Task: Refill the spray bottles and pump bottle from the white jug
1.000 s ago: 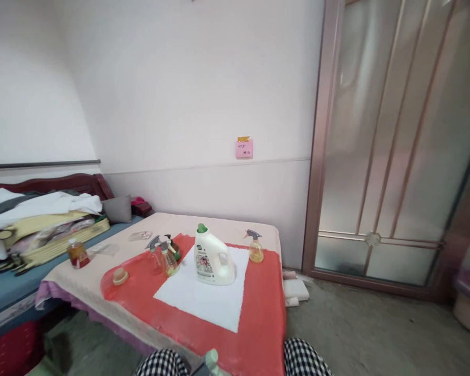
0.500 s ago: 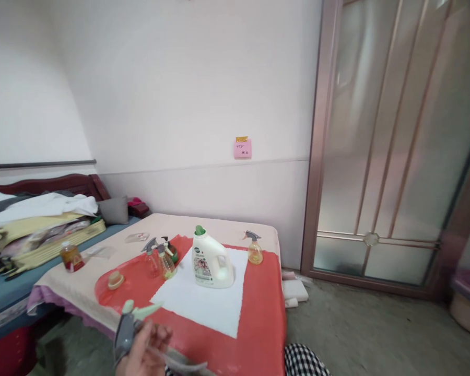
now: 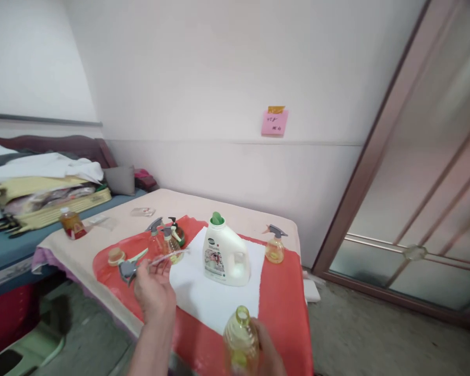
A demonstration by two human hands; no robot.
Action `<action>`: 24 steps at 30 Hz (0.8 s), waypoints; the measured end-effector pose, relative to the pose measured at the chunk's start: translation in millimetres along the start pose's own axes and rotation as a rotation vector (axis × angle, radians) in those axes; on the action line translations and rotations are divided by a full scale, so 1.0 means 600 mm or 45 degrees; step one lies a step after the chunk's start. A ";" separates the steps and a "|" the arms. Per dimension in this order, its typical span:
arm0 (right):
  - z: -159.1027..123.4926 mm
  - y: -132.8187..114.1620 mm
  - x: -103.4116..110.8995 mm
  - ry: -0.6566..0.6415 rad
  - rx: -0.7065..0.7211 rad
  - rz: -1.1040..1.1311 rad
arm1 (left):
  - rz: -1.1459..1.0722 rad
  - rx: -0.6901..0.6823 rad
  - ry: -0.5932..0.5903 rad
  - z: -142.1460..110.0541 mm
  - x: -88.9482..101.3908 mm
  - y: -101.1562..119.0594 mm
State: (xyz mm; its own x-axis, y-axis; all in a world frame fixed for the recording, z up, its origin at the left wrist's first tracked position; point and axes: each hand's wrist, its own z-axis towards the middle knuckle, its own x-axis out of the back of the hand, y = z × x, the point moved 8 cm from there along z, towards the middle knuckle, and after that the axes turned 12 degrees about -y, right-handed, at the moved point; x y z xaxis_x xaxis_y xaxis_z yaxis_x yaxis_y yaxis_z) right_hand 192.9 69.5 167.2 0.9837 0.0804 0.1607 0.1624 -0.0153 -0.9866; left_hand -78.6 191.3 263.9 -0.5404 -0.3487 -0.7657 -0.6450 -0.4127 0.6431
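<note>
My left hand (image 3: 156,292) is closed around a grey trigger sprayer head (image 3: 128,270) with a pale green lever. Its clear dip tube reaches out to the right, over the table. Low in the view, my right hand (image 3: 269,349) grips a see-through yellow spray bottle (image 3: 241,339) from its right side. The bottle stands upright with an uncovered neck. A white detergent jug (image 3: 224,256) with a green spout rests beyond both hands on a white sheet (image 3: 198,303). Past the left hand stand a pink spray bottle (image 3: 155,243), a yellow one (image 3: 171,245) and a dark green pump bottle (image 3: 179,233).
A red cover (image 3: 284,303) lies over the beige tablecloth (image 3: 219,204). Another yellow spray bottle (image 3: 274,251) stands at the right. At the left are a round tan lid (image 3: 116,256) and an amber bottle (image 3: 72,223). A sliding door (image 3: 415,198) is farther right.
My right hand has come into view with the yellow bottle. My left hand, still holding the sprayer head, has moved up and farther over the table. The camera view has shifted and tilted.
</note>
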 end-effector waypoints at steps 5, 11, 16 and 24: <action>0.120 0.015 -0.027 0.123 -0.001 -0.155 | 0.145 0.130 0.182 0.042 0.068 -0.067; 0.198 0.060 -0.068 0.108 -0.006 -0.172 | 0.118 0.123 0.188 0.060 0.071 -0.054; 0.182 0.070 -0.040 0.186 0.002 -0.139 | 0.057 0.197 0.180 0.060 0.074 -0.053; 0.253 -0.032 0.021 0.283 0.132 -0.070 | -0.005 0.304 0.167 0.052 0.066 -0.066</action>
State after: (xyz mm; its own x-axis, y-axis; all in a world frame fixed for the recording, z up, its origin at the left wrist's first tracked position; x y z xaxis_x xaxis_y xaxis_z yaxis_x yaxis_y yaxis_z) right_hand 190.5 222.0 183.9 0.9682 -0.1434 0.2050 0.2186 0.0865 -0.9720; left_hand -91.2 220.5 208.1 -0.4730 -0.4597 -0.7516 -0.7646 -0.2096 0.6094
